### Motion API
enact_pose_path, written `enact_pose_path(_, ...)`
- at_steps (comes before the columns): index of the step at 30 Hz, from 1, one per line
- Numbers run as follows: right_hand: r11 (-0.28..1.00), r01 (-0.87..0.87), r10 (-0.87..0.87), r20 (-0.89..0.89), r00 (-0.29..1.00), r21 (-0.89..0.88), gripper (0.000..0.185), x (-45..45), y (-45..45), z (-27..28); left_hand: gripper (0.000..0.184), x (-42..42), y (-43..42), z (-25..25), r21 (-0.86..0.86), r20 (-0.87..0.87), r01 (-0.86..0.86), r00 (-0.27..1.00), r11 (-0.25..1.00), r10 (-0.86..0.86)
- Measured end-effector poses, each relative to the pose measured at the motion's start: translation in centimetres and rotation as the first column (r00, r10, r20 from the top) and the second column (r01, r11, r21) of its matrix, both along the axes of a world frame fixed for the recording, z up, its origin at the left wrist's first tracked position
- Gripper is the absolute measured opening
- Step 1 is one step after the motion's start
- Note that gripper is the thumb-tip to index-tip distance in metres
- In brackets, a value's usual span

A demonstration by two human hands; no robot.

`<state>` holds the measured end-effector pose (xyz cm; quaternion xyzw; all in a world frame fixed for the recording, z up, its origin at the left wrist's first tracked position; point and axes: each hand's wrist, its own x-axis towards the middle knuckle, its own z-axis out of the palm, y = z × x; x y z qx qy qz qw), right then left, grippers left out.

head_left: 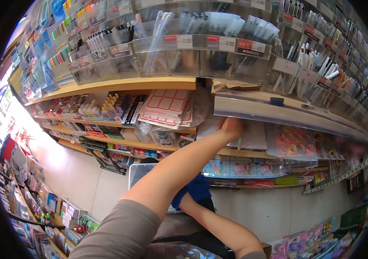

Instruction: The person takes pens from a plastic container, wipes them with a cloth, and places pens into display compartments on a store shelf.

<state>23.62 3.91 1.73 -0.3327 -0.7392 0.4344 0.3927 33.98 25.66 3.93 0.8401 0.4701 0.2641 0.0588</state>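
Observation:
My left arm reaches up and right across the view. My left hand (232, 128) is at the front edge of a wooden shelf board (253, 107), beside white sheets or packets (253, 137) on the shelf below; its fingertips are hidden. Lower down, near my body, my right hand (185, 202) is against a bundle of blue cloth (198, 190), which hides its fingers. A clear plastic bin (138, 172) shows partly behind my left forearm.
Pen racks (184, 43) with price tags run along the top. Red-framed label sheets (164, 103) lie on the middle shelf. To the right is a packet of pink round items (294, 142). A black folding frame (102, 155) stands by the left shelves; more goods line the lower left.

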Motion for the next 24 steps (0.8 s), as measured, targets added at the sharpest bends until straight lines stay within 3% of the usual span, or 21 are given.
enact_pose_path(1,0.998,0.007,-0.008,-0.023,1.0,-0.06,0.028,0.3,-0.3,0.5,0.048,0.5,0.0,0.6,0.094,-0.118,0.002,0.993,0.996,0.009)
enact_pose_path(4,0.977,0.02,-0.049,-0.129,0.99,-0.214,0.03,0.9,-0.9,1.3,0.044,0.7,0.3,1.9,0.009,-0.064,0.06,0.996,0.998,-0.06)
enact_pose_path(6,0.984,0.035,-0.066,-0.178,0.982,-0.174,0.029,0.5,-0.5,-0.1,0.039,0.6,0.9,2.0,-0.173,0.017,0.049,0.999,0.984,-0.047)
enact_pose_path(8,0.996,0.056,-0.067,-0.146,0.987,-0.076,0.025,-0.1,0.5,-1.0,0.033,0.0,1.3,0.9,-0.06,0.094,0.066,0.994,0.996,-0.061)
enact_pose_path(10,0.997,0.066,-0.069,-0.097,0.993,-0.03,0.019,-0.2,0.6,-0.9,0.027,-1.3,1.6,-0.6,0.353,0.153,0.074,0.979,0.933,-0.136)
enact_pose_path(13,0.851,-0.234,0.046,-0.376,0.925,-0.471,0.014,-0.4,1.8,-4.0,0.026,-5.5,-3.0,4.1,-0.194,0.397,0.17,0.914,0.966,-0.081)
enact_pose_path(15,0.734,-0.384,-0.055,-0.613,0.788,-0.56,0.017,1.3,1.2,-0.1,0.029,-9.8,-6.6,6.3,-0.228,0.363,0.147,0.93,0.963,-0.057)
enact_pose_path(16,0.918,-0.138,-0.051,-0.457,0.888,-0.371,0.02,1.2,1.2,-0.9,0.026,-12.1,-8.5,7.4,-0.251,0.32,0.117,0.947,0.961,-0.031)
enact_pose_path(17,0.904,-0.098,-0.122,-0.471,0.874,-0.416,0.025,1.6,1.1,-0.4,0.024,-14.5,-10.2,7.8,-0.275,0.277,0.083,0.961,0.958,-0.003)
enact_pose_path(19,0.773,-0.186,-0.411,-0.703,0.581,-0.606,0.03,1.6,1.5,0.7,0.019,-19.4,-12.7,5.8,-0.352,0.334,0.077,0.941,0.933,0.049)
enact_pose_path(21,0.756,-0.379,-0.392,-0.833,0.392,-0.534,0.025,1.9,2.1,0.7,0.016,-22.9,-16.0,5.5,-0.458,0.183,-0.059,0.97,0.887,0.159)
enact_pose_path(22,0.715,-0.29,-0.542,-0.767,0.344,-0.636,0.028,1.4,1.8,2.1,0.014,-24.5,-17.4,4.3,-0.477,0.141,-0.064,0.979,0.877,0.148)
enact_pose_path(23,0.742,-0.247,-0.543,-0.774,0.325,-0.624,0.033,1.3,1.8,1.4,0.016,-25.8,-18.6,3.2,-0.466,0.025,-0.039,0.998,0.884,0.057)
enact_pose_path(24,0.797,-0.261,-0.464,-0.828,0.315,-0.545,0.036,1.3,1.9,1.1,0.02,-26.7,-19.6,2.2,-0.566,-0.155,-0.072,0.988,0.821,-0.02)
